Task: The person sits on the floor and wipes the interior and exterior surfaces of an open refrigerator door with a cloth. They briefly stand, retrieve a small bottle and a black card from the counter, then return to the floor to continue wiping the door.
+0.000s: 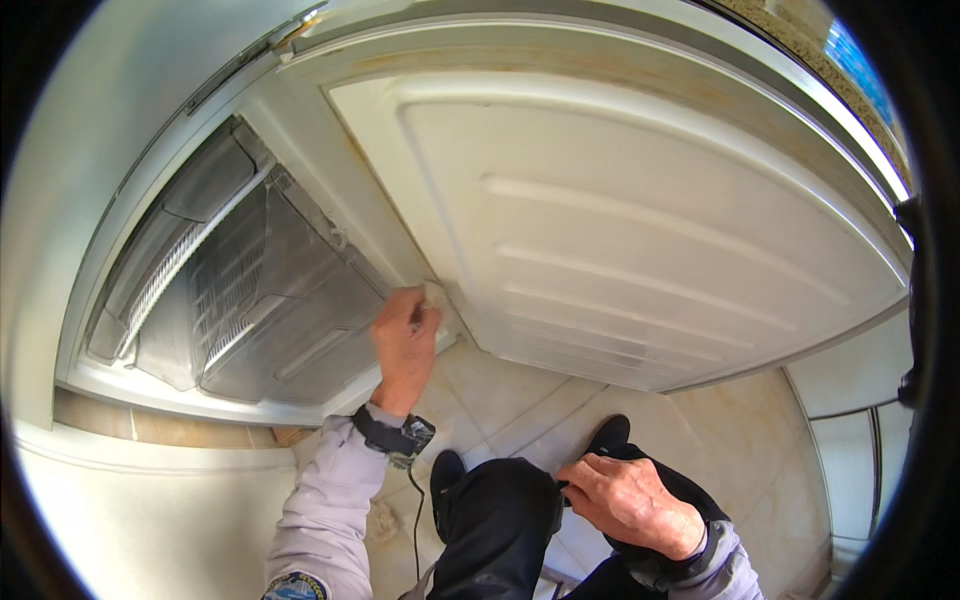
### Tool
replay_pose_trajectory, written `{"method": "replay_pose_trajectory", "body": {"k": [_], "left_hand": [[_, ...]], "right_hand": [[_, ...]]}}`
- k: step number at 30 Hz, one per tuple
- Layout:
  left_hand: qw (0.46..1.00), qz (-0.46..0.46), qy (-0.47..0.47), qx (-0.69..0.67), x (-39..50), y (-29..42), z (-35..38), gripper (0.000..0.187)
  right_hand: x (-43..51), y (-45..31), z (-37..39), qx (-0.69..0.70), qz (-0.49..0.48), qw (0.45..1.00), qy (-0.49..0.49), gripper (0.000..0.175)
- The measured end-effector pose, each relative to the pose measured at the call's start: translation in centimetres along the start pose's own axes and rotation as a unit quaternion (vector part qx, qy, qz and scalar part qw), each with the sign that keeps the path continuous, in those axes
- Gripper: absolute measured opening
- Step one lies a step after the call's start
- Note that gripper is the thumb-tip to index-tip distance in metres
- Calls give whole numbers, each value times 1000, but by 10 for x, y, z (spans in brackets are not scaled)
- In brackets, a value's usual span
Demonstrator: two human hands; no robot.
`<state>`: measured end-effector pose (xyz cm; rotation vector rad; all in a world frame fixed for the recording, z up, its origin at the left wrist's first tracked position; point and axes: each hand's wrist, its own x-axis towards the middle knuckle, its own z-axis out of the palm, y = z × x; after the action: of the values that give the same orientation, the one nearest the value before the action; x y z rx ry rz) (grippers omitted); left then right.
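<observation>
My left hand [405,330] is shut on a wad of pale, fluffy material [433,295], perhaps cloth or tissue. It presses the wad at the hinge-side corner, between the freezer compartment's frame and the inner panel of the opened door [600,225]. Brownish stains run along the door's gasket [375,180]. Translucent freezer drawers [300,300] sit inside the compartment, left of that hand. My right hand [634,502] is at my knee with its fingers curled; whether they hold anything is hidden.
A pale crumpled wad [384,523] lies on the tiled floor [517,397] beside my left sleeve. A thin black cable [418,510] hangs from the left wrist device [409,439]. White cabinet fronts [847,420] stand at the right. A speckled countertop [795,45] shows beyond the door.
</observation>
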<state>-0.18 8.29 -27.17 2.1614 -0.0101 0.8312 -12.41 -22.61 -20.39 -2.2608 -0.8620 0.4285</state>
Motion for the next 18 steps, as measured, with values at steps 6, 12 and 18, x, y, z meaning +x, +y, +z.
{"method": "replay_pose_trajectory", "body": {"k": [6,12,18], "left_hand": [[989,70,120,-47,23,6,-3,26],[997,17,69,-11,-21,-24,25,29],[990,59,125,-34,9,2,13,28]], "right_hand": [[-5,-2,-4,4,20,1000,-16,25],[1,-3,1,3,22,999,-27,20],[-1,0,2,-6,18,1000,-7,18]]}}
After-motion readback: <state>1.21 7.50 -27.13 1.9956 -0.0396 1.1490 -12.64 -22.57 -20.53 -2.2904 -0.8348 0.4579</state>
